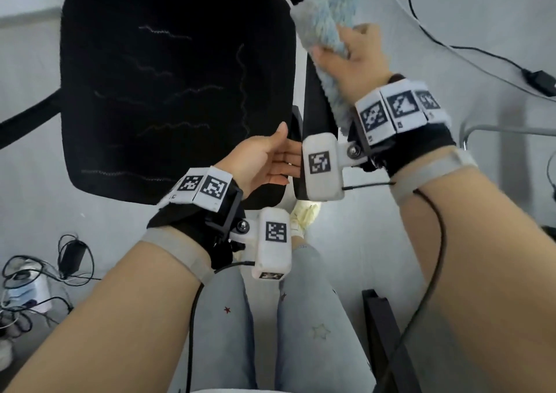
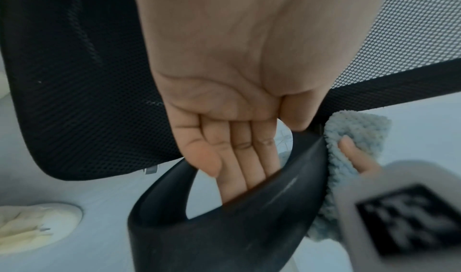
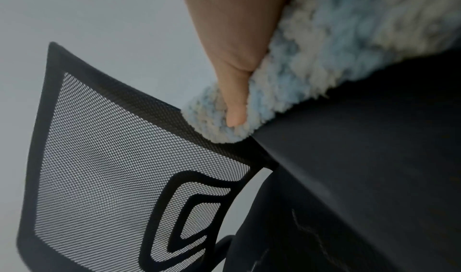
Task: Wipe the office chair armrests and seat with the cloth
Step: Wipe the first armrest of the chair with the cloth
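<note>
Right hand [image 1: 350, 54] pressing cloth [image 1: 328, 22] onto armrest [image 1: 316, 103]

The seat [image 1: 168, 91] lies ahead of the person's knees, with the armrest [image 1: 316, 115] along its right side and the mesh backrest [image 3: 124, 167] behind both. The cloth [image 1: 331, 25] lies on top of the armrest under the right hand [image 1: 355, 58]. The left hand [image 1: 264, 161] sits between seat and armrest, fingers [image 2: 239, 158] reaching under the armrest.

left hand [image 2: 224, 102] fingers inside armrest [image 2: 249, 227] loop | cloth [image 2: 354, 138] against armrest
</note>
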